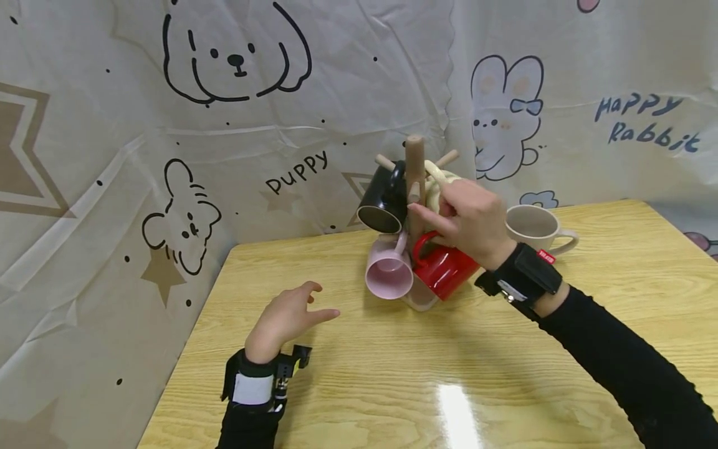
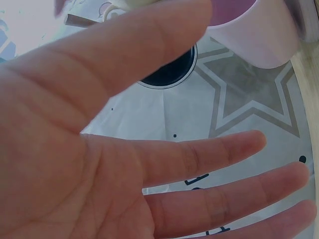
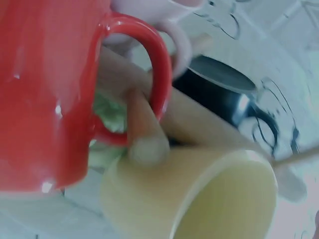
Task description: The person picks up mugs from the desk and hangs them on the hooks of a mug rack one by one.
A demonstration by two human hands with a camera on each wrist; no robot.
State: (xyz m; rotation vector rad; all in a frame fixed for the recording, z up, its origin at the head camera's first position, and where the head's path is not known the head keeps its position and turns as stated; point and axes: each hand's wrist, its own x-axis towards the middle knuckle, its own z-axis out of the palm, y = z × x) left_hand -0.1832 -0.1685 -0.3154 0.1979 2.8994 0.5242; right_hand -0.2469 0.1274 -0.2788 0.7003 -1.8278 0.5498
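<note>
My right hand (image 1: 473, 215) is at the wooden mug tree (image 1: 415, 156), right beside a pale yellow mug (image 3: 149, 194). Its thumb stretches left in front of the post; the other fingertips are hidden, so whether they grip this mug cannot be told. Just below that hand a red mug (image 1: 449, 271) hangs with its handle round a peg. On the tree's left side are a black mug (image 1: 384, 202) and, lower, a pink mug (image 1: 389, 271). Left of the tree, my left hand (image 1: 286, 318) hovers above the table with thumb and fingers spread, holding nothing.
A beige mug (image 1: 533, 224) stands upright on the wooden table (image 1: 348, 380), to the right behind my right wrist. Behind the table hangs a pale cloth (image 1: 348, 75) with cartoon animals. The tree's base is partly hidden by the lower mugs.
</note>
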